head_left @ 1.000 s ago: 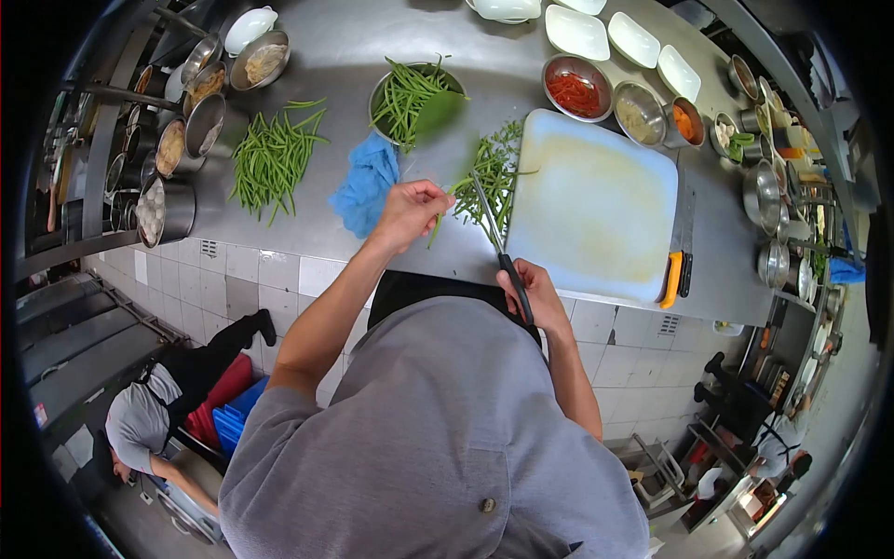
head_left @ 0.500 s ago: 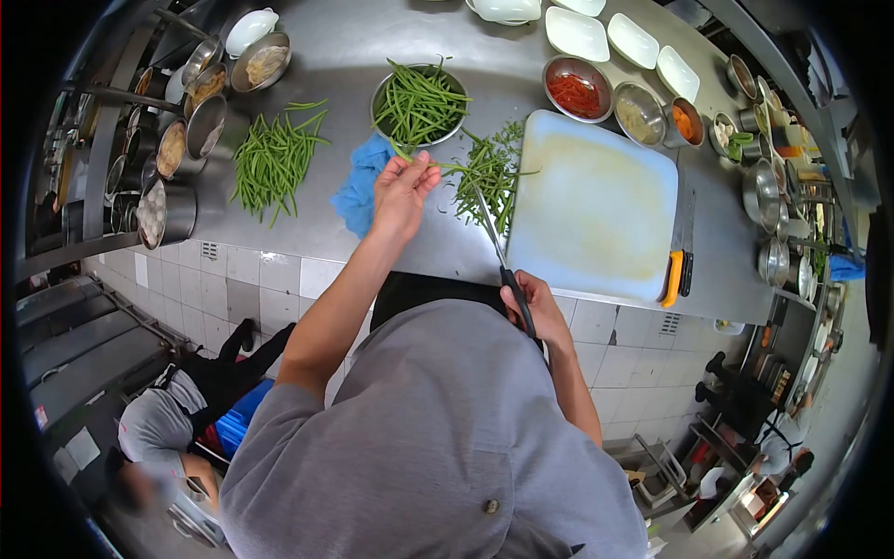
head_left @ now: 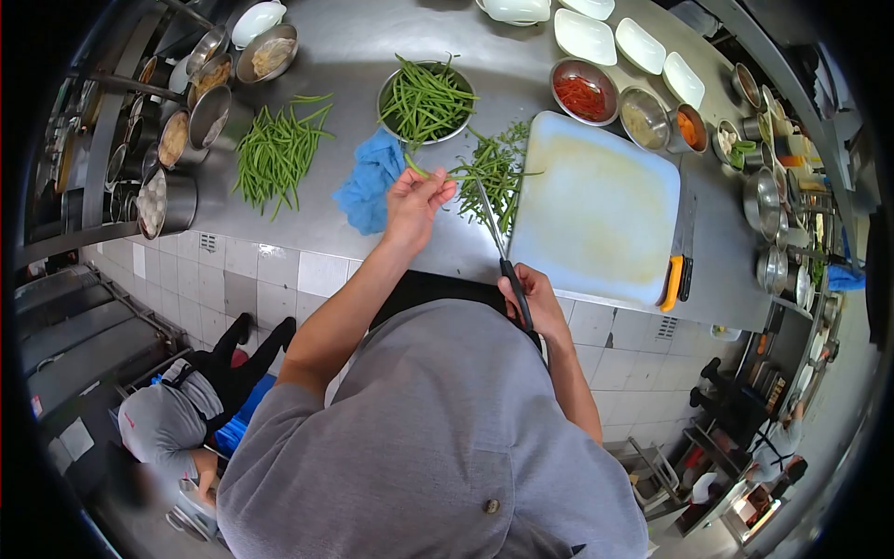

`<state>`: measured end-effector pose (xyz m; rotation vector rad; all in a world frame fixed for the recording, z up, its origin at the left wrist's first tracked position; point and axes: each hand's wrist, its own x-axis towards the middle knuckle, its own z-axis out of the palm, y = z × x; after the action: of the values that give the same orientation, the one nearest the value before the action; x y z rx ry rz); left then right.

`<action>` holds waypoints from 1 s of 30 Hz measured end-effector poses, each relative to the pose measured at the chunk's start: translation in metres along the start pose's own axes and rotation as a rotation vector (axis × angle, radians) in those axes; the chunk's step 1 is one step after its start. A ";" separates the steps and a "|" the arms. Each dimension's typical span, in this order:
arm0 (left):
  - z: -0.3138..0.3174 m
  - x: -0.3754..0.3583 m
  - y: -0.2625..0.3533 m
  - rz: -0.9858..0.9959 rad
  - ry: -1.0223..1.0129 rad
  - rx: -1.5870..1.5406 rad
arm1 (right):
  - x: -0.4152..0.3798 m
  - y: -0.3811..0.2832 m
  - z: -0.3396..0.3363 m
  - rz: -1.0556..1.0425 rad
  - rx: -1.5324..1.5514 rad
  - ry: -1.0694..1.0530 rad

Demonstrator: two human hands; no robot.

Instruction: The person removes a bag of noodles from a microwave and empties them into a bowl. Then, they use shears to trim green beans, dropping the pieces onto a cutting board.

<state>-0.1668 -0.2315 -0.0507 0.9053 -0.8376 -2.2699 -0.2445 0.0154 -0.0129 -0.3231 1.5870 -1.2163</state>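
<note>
Pinched in the fingers of my left hand is a green bean, held just below a metal bowl heaped with green beans. My right hand grips the black handles of a pair of scissors, whose blades point up toward a pile of bean trimmings. A blue cloth lies crumpled left of my left hand. Farther left, a second pile of green beans rests on the steel table.
A white cutting board lies right of the trimmings, with an orange-handled knife beside it. Behind it stand bowls, one with red strips, and several white dishes. Pots line the left side. One person bends at lower left; another is at lower right.
My left hand has shifted slightly right and toward me, away from the bowl, still pinching the bean. The right hand with the scissors stays nearly in place.
</note>
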 end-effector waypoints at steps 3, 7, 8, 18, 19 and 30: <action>-0.004 0.000 -0.006 0.005 0.000 0.031 | -0.002 -0.006 0.002 0.056 -0.020 0.020; -0.015 0.002 -0.013 0.039 0.013 0.137 | -0.004 -0.005 0.002 0.123 -0.059 0.048; -0.018 0.002 -0.011 0.051 0.031 0.150 | -0.005 -0.002 0.002 0.108 -0.089 0.060; -0.133 0.069 0.147 0.618 0.456 0.958 | -0.006 0.021 -0.017 0.057 -0.184 0.269; -0.126 0.071 0.155 0.676 0.491 1.043 | -0.004 0.023 -0.019 0.041 -0.190 0.291; 0.031 0.122 0.099 0.837 -0.291 1.592 | 0.004 0.007 -0.020 -0.051 -0.355 0.370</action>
<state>-0.2408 -0.3676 -0.0108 0.4944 -2.5981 -0.6839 -0.2597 0.0265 -0.0225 -0.3814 2.1345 -1.0707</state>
